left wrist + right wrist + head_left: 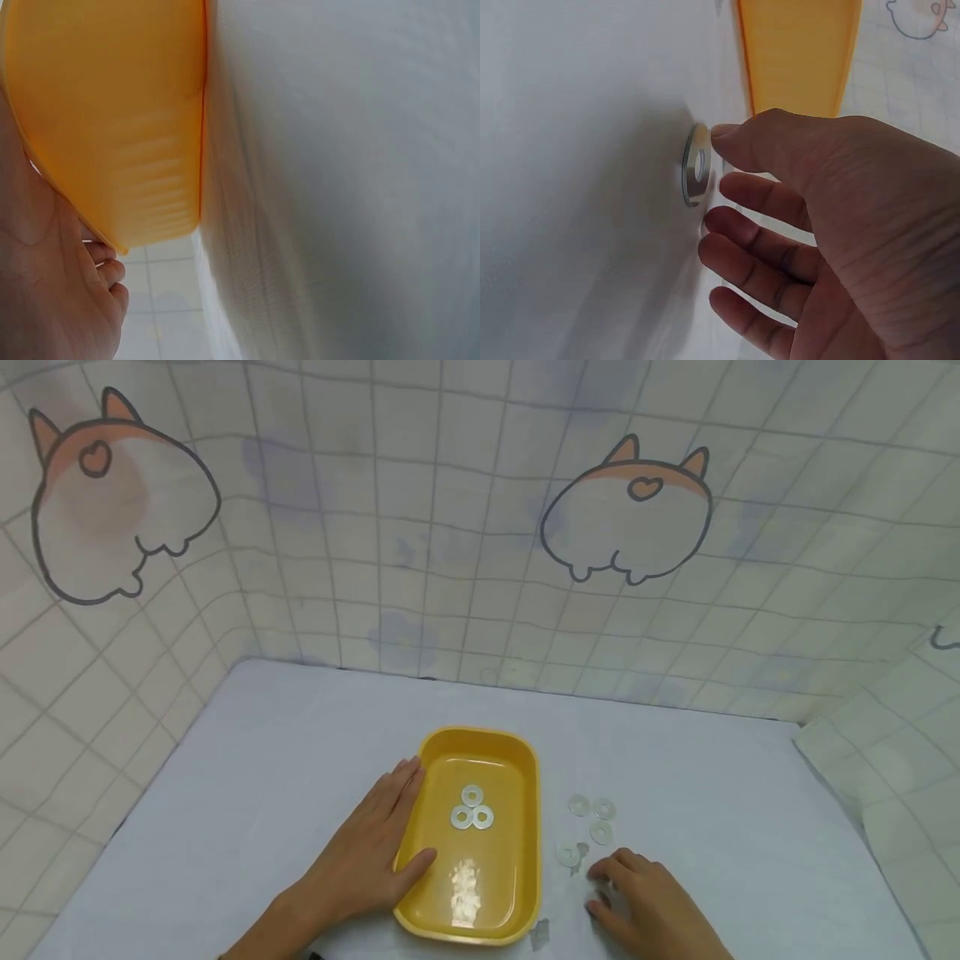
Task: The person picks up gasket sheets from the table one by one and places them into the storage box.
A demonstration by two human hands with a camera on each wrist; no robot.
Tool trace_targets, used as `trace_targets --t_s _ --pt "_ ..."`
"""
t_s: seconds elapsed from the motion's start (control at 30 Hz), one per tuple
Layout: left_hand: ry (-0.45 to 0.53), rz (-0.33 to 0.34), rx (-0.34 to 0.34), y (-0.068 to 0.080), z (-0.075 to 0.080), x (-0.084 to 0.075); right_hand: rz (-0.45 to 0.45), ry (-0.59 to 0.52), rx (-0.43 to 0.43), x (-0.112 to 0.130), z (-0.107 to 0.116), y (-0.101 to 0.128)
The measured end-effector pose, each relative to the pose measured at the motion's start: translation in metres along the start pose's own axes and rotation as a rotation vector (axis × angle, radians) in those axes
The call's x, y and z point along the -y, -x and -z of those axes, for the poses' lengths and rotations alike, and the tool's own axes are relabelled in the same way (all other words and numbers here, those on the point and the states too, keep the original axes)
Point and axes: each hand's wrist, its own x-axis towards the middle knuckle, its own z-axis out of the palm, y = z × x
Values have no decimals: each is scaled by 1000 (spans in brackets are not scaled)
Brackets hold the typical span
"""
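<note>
A yellow tray [527, 827] sits on the white table and holds three metal washers [472, 808] touching one another. My left hand [401, 818] lies along the tray's left wall with straight fingers, its thumb resting on the near rim. The left wrist view shows that hand [67, 300] against the tray's outer wall [112, 112]. Several more washers [601, 832] lie on the table right of the tray. My right hand [596, 887] hovers by the nearest one [567, 854]. In the right wrist view its thumb tip touches a washer [693, 176] lying on the cloth, the fingers [757, 195] loosely bent.
A white cloth [262, 760] covers the table. A curtain with a grid pattern and cartoon animals [630, 510] closes in the back and both sides. A small wet-looking mark [540, 933] lies near the tray's front right corner.
</note>
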Motion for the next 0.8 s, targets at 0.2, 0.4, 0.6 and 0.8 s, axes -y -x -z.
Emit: trace_targets --t_s 0.2,0.4,0.6,0.8 --pt "3 1 3 3 -3 0 -81 -24 63 4 -1 -1" --pt "-11 -5 -3 0 -2 0 -106 -39 81 5 0 -3" --pt "-8 -6 1 1 -1 0 -99 -13 77 6 -1 -2" --pt "-10 -5 9 0 -1 1 -126 -3 70 7 -2 -2"
